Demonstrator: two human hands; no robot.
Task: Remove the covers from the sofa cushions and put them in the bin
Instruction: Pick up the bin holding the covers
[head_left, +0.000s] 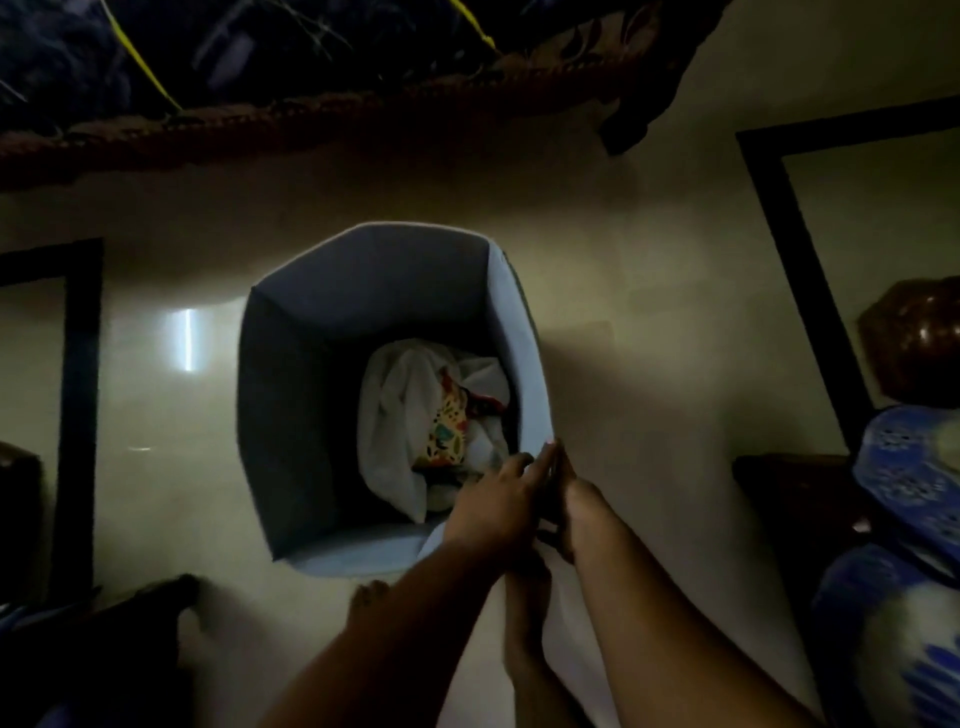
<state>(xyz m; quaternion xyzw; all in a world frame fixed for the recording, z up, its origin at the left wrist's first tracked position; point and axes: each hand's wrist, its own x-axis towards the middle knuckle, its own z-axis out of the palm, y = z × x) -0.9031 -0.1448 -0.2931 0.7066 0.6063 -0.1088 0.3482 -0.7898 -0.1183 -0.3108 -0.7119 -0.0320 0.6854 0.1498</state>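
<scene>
White cushion covers (410, 426) lie crumpled inside the grey fabric bin (291, 415) on the floor. Your left hand (493, 506) and right hand (574, 501) meet at its near rim, fingers straight and together.

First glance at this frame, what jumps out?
The pale bin standing open on the floor at centre, with white cloth and a bright patterned cover bundled at its bottom. Next, the left hand and right hand, pressed side by side at the bin's near right corner. At far right sits blue-and-white patterned fabric.
</scene>
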